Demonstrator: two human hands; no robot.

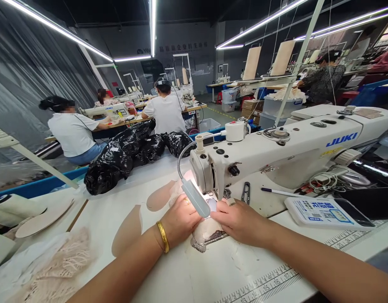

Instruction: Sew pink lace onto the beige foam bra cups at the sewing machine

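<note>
"Fingers [194, 220] of your left hand [181, 216]: clamped or apart?"
"Can't tell; the lamp [196, 198] hides the tips. Your right hand [241, 221] is unclear too."
"And the cloth [176, 190]?"
"Against your left hand's eleven o'clock, near the machine [282, 147]."

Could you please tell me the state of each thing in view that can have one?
Lamp, lit
Left hand, fingertips partly hidden by the lamp
Right hand, fingers curled, grip unclear
Sewing machine, running or stopped cannot be told
Tan pieces, lying apart
Snips, lying down
Pen, lying down
Thread cones, upright
Black bags, bulging
Ceiling lights, on
</note>
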